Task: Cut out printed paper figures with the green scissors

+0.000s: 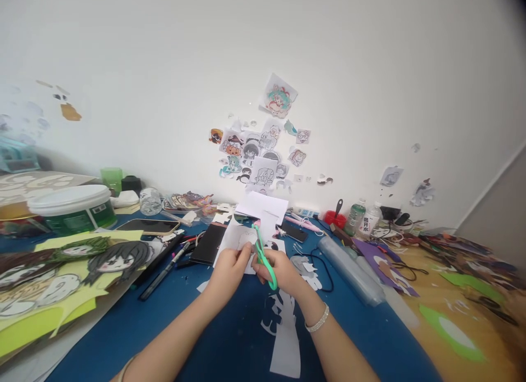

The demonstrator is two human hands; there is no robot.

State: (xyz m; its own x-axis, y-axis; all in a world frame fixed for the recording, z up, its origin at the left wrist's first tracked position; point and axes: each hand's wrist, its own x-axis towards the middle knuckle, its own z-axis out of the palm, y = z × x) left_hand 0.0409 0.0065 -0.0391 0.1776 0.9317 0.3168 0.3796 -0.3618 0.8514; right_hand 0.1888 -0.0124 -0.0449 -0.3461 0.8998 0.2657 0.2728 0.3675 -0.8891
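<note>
My left hand [233,264] pinches a sheet of white paper [233,234] with a faint outline drawing on it. In my right hand [278,269] is a pair of scissors [263,250] with green handles, pointing away from me. The scissors' blades lie at the right side of the paper, and I cannot tell how far apart they are. Both hands are close together above the blue table mat [230,321]. White paper scraps [286,343] lie on the mat below my right hand.
A lidded white-and-green bucket [78,206] stands left, behind coloured paper cutouts [115,261]. A black phone [148,226] and pens [164,272] lie nearer. To the right are a clear plastic roll [349,269], bottles [355,217] and a purple sheet [382,264]. Drawings [265,174] cover part of the wall.
</note>
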